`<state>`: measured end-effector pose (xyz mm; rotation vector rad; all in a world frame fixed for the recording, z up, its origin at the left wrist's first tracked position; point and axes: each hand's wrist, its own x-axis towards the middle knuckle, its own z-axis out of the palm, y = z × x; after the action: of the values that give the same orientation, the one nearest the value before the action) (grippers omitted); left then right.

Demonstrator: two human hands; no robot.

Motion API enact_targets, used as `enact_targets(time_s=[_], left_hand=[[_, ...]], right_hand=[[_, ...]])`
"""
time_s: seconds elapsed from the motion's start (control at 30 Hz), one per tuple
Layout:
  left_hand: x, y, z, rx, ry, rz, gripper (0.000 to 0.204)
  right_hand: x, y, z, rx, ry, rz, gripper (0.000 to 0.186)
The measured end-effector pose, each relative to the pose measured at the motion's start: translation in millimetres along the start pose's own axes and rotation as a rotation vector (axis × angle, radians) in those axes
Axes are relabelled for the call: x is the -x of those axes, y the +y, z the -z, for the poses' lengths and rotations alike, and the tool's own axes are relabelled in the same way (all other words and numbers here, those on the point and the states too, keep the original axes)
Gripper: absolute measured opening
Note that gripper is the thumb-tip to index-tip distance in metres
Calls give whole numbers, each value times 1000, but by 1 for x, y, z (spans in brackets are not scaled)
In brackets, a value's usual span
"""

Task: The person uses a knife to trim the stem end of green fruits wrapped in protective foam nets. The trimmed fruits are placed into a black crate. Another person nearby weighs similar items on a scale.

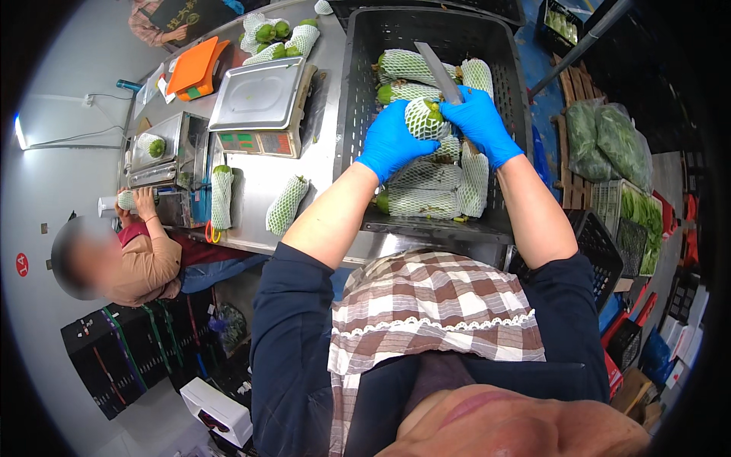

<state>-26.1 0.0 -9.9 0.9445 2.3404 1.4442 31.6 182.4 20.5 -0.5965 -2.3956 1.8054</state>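
Both my hands wear blue gloves and are over a black plastic crate (352,76). My left hand (392,141) is closed around a green squash (425,120) in a white foam net, its green end turned up. My right hand (478,126) grips a knife (436,68) whose broad blade points up and away to the left; the handle is hidden in my fingers. The right fingertips are close beside the squash's bare end. Beneath my hands, several net-wrapped squashes (422,177) lie in the crate.
To the left on the metal table (251,179) are a weighing scale (259,99), an orange tray (196,70), two netted squashes (287,204) and a pile of more. A co-worker (145,259) holds a squash by another scale. Bagged greens (601,141) stand right.
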Motion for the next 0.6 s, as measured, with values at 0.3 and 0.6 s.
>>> enact_targets(time_s=[0.3, 0.6], left_hand=[[-1, 6, 4, 249, -56, 13, 75], [-4, 7, 6, 343, -40, 42, 72]], right_hand=[[-23, 29, 37, -25, 282, 165, 28], [-11, 15, 15, -164, 39, 150, 26]])
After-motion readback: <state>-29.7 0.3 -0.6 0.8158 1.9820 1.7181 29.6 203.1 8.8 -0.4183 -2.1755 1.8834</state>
